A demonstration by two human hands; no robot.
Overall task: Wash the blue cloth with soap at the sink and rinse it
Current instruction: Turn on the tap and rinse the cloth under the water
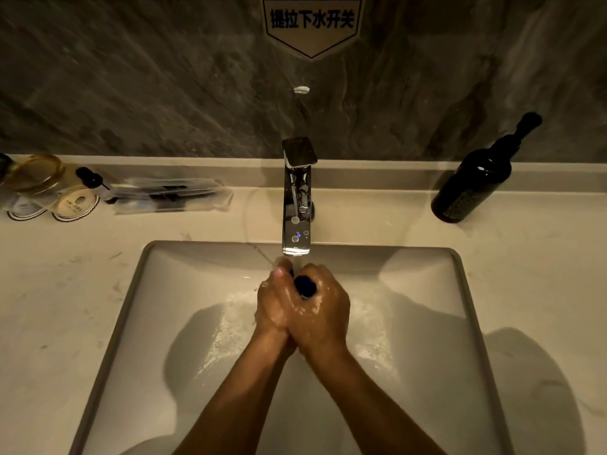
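Observation:
My left hand (275,302) and my right hand (323,315) are pressed together over the white sink (423,310), right under the chrome tap (296,205). Both are wet and closed around the blue cloth (305,285), which is bunched up small; only a dark blue bit shows between the fingers at the top. A stream of water runs from the spout onto the cloth and hands and spreads across the basin floor. No soap is visible in the hands.
A dark pump bottle (473,182) stands on the counter at the right of the tap. At the left lie clear plastic packets (170,195), a glass (36,178) and round coasters (75,205). A dark stone wall with a sign (312,21) rises behind.

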